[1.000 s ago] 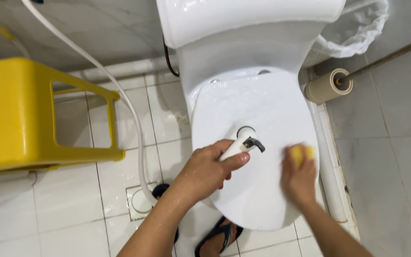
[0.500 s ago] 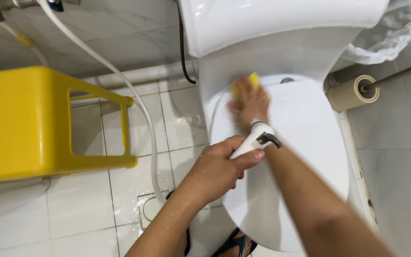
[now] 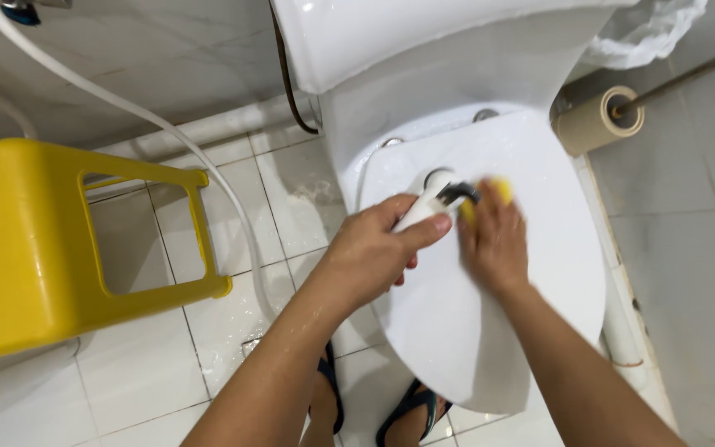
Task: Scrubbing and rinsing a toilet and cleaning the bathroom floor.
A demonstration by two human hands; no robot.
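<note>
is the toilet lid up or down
Down. The white toilet lid lies flat over the bowl, and the right hand rubs a yellow sponge across it.

The glossy white ceramic toilet with its closed white plastic lid is plain, without pattern. On the lid, a small bright yellow sponge shows; beside it, a white plastic spray nozzle with a black trigger. Left of the toilet stands a bright yellow plastic stool on white square floor tiles with grey grout. Right of the toilet hangs a beige paper roll.

Wet white floor tiles, yellow stool, perhaps marble wall.
</note>
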